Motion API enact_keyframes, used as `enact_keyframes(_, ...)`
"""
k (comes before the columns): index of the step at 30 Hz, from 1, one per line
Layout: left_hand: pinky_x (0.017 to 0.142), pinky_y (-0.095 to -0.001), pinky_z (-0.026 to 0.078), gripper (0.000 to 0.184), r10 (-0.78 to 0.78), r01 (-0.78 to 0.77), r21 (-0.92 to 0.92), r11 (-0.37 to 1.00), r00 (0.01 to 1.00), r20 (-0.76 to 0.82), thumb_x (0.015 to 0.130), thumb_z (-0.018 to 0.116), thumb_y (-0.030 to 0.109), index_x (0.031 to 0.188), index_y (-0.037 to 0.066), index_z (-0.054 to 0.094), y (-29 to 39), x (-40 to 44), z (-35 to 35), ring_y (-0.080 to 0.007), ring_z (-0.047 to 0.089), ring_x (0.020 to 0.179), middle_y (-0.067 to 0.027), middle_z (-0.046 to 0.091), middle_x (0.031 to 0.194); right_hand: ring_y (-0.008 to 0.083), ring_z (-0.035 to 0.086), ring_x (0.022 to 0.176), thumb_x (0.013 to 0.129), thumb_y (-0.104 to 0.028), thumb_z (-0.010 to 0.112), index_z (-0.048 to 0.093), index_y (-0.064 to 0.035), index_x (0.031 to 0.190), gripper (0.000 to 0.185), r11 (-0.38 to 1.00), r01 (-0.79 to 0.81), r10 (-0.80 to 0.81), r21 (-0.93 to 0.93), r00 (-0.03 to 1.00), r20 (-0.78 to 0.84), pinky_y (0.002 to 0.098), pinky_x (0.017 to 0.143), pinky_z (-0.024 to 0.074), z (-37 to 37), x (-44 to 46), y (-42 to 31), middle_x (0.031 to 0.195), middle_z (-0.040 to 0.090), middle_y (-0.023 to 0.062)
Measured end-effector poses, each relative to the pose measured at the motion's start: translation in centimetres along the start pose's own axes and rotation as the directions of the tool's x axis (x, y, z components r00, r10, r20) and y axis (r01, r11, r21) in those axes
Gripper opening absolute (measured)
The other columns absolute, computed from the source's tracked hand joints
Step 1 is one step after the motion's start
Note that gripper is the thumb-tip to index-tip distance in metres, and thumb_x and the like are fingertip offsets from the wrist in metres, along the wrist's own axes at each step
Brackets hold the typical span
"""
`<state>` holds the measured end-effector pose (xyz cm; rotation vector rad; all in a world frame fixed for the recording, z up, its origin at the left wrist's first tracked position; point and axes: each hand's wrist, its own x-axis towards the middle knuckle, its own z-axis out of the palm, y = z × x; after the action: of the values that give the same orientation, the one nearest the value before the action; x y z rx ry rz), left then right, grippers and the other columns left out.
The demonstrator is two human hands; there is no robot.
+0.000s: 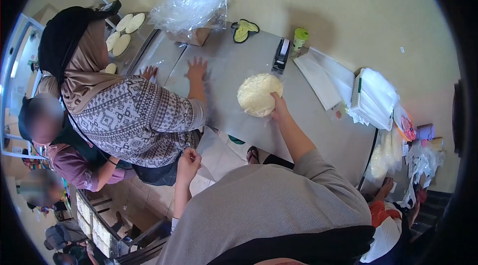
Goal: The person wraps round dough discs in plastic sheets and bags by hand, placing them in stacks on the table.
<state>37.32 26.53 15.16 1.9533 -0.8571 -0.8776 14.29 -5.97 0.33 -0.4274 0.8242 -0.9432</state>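
My right hand (280,109) grips a round, pale cream disc (259,94) by its near right edge, above the grey table (234,68). The disc has a rough surface; whether it is one piece or a stack, I cannot tell. Low in front of my body, off the table's near edge, my left hand (188,166) is closed with its fingers curled together. A translucent sheet (216,155) hangs beside it, and I cannot make out whether the fingers hold it. A black tape dispenser (281,57) stands just beyond the disc.
A co-worker (134,105) stands at left, one hand (197,68) on the table. Clear plastic bags (191,3) fill a cardboard box (191,36). Along the wall are a green cup (300,39), plastic sheets (318,78) and a white basket (356,93). Pale discs (121,45) lie far left.
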Motion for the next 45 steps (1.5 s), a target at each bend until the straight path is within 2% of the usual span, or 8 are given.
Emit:
enact_keyframes(4,0.047,-0.023,0.044,0.013,0.002,0.001,-0.077,0.997,0.999,0.042,0.082,0.057,0.003,0.079,0.003,0.044,0.0,0.5,0.4,-0.0097,0.057,0.051,-0.0022,0.05,0.06,0.035,0.05,0.115,0.087,-0.019,0.054,0.032,0.0016,0.133,0.055,0.984,-0.155,0.153,0.092,0.988,0.035,0.0459,0.096,0.0442,0.2,0.1,-2.2,0.126,0.048,0.0205)
enact_keyframes(12,0.048,-0.0208,0.043,0.013,0.137,-0.08,-0.278,0.957,0.971,0.194,0.086,0.052,0.001,0.087,0.006,0.041,3.4,5.3,5.7,-0.0075,0.052,0.053,0.0003,0.047,0.068,0.0329,0.049,0.118,0.093,-0.046,0.038,0.039,-0.0056,0.134,0.058,0.934,0.052,-0.169,0.354,0.936,0.308,0.0481,0.098,0.0421,-1.0,-10.2,-15.2,0.134,0.045,0.0149)
enact_keyframes(17,0.05,-0.0239,0.042,0.012,0.221,-0.194,-0.128,0.973,0.942,0.252,0.085,0.051,0.002,0.095,0.006,0.047,8.5,9.3,12.3,-0.0096,0.052,0.054,-0.0021,0.048,0.066,0.032,0.046,0.122,0.09,-0.054,0.039,0.038,-0.0115,0.137,0.063,0.865,0.199,-0.324,0.461,0.922,0.21,0.0512,0.098,0.041,-5.0,-14.3,-16.2,0.137,0.043,0.0114)
enact_keyframes(21,0.059,-0.0333,0.046,0.037,0.475,-0.542,0.195,0.818,0.826,0.303,0.083,0.051,0.007,0.119,0.015,0.055,12.0,11.7,18.7,-0.0232,0.056,0.063,-0.0099,0.054,0.078,0.0316,0.046,0.122,0.088,-0.058,0.04,0.038,-0.0135,0.137,0.066,0.819,0.253,-0.375,0.515,0.916,0.146,0.0519,0.097,0.042,-9.0,-17.8,-16.1,0.137,0.044,0.0101)
enact_keyframes(22,0.063,-0.036,0.047,0.041,0.582,-0.662,0.236,0.712,0.744,0.328,0.083,0.051,0.01,0.123,0.019,0.055,12.0,12.5,20.5,-0.0267,0.057,0.069,-0.0109,0.055,0.083,0.0316,0.046,0.122,0.088,-0.058,0.04,0.038,-0.0134,0.136,0.066,0.819,0.251,-0.369,0.516,0.919,0.14,0.0519,0.097,0.0421,-9.9,-18.9,-16.5,0.137,0.044,0.0101)
enact_keyframes(24,0.07,-0.0383,0.047,0.037,0.448,-0.634,0.382,0.672,0.759,0.473,0.085,0.051,0.018,0.122,0.019,0.056,12.2,13.7,24.2,-0.0275,0.058,0.081,-0.0098,0.055,0.088,0.0316,0.046,0.122,0.088,-0.058,0.04,0.038,-0.0133,0.136,0.066,0.84,0.234,-0.341,0.489,0.93,0.141,0.0518,0.096,0.0422,-11.7,-21.1,-17.5,0.136,0.044,0.0102)
enact_keyframes(31,0.071,-0.0385,0.049,0.033,0.353,-0.582,0.417,0.698,0.787,0.507,0.088,0.048,0.027,0.118,0.021,0.059,13.4,11.7,35.0,-0.0265,0.059,0.083,-0.0086,0.056,0.089,0.0317,0.047,0.121,0.088,-0.059,0.04,0.039,-0.0128,0.136,0.066,0.908,0.108,-0.193,0.405,0.965,0.177,0.0514,0.096,0.0428,-16.5,-25.3,-19.6,0.135,0.045,0.0105)
enact_keyframes(45,0.07,-0.0391,0.049,0.03,0.407,-0.613,0.512,0.602,0.787,0.464,0.086,0.055,0.029,0.113,0.019,0.062,17.0,3.3,39.9,-0.0263,0.059,0.085,-0.0079,0.057,0.09,0.0319,0.048,0.119,0.087,-0.059,0.04,0.04,-0.0119,0.134,0.066,0.881,-0.278,0.122,0.384,0.915,0.384,0.0508,0.095,0.0438,-18.5,-23.9,-13.7,0.134,0.047,0.011)
